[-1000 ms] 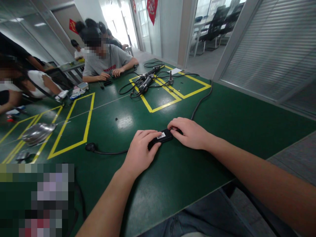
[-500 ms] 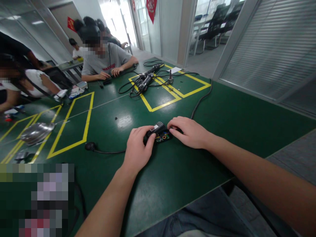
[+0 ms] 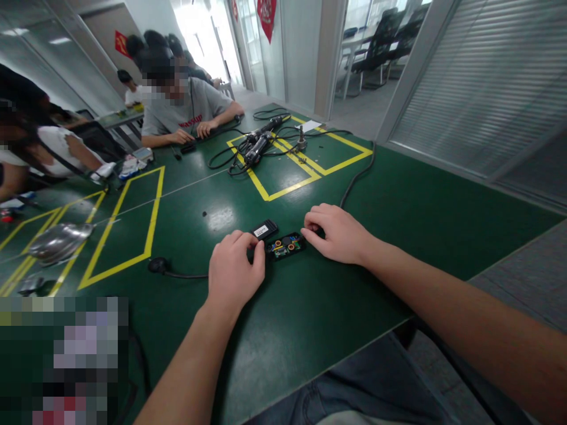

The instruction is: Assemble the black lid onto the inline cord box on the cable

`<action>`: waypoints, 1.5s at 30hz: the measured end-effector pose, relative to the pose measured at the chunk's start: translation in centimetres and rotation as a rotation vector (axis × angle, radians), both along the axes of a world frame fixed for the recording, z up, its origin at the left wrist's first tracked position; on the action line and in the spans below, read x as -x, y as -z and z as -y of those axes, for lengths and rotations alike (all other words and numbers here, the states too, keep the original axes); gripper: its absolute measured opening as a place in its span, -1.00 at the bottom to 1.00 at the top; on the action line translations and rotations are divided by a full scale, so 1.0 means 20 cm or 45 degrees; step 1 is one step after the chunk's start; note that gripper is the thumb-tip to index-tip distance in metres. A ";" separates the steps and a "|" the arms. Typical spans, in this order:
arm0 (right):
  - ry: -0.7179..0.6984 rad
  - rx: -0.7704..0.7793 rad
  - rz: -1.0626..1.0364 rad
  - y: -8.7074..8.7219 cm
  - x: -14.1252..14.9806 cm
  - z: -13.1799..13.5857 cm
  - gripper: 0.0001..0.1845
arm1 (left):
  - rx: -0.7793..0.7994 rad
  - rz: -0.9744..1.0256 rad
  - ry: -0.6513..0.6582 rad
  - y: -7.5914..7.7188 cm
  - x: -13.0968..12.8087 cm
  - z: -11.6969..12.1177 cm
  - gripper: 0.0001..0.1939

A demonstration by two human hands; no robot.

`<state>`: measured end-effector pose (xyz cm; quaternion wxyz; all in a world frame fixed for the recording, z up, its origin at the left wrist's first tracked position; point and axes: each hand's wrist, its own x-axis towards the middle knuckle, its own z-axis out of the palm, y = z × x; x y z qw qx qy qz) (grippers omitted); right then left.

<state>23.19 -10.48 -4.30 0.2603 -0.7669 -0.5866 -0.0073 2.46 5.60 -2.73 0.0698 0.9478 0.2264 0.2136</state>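
A black adapter-type casing (image 3: 283, 255) lies open on the green table, its circuit board (image 3: 287, 243) with copper coils showing. Behind its left end is the black cover (image 3: 271, 225), which bears a white label. The closed thumb and forefinger of my left hand (image 3: 234, 265) are at the cover's near left edge, beside the casing; the exact contact is partly hidden. At the casing's right end, my right hand (image 3: 336, 235) has curled fingers and its thumb on the rim. A black cord (image 3: 357, 183) runs away behind it, and a plug (image 3: 157, 265) on a short cable lies left.
Black corded tools (image 3: 261, 144) and a metal part (image 3: 302, 140) lie by yellow tape frames (image 3: 290, 188). A shiny metal dish (image 3: 61, 241) is at the left. A person in a grey shirt (image 3: 195, 100) works across the table. The table's near edge (image 3: 354, 353) is by my lap.
My left hand has moved left, bringing the cover off the board to behind the casing's left end. More of the circuit board shows. My right hand stays near the casing's right end.
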 end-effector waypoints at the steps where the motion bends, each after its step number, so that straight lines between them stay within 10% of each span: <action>1: 0.021 0.011 0.026 0.00 0.00 0.00 -0.73 | -0.024 -0.098 -0.027 -0.01 0.00 0.01 -0.73; 7: 0.084 0.060 0.113 -0.01 0.02 0.00 -0.60 | -0.070 -0.378 -0.116 -0.05 -0.01 0.05 -0.65; 33: 0.130 -0.034 -0.058 0.02 0.01 0.00 -0.68 | 0.154 -0.224 -0.169 -0.05 -0.01 0.01 -0.68; 45: 0.139 0.009 -0.053 0.01 0.00 -0.01 -0.69 | 0.155 0.006 0.073 0.07 -0.03 -0.06 -0.63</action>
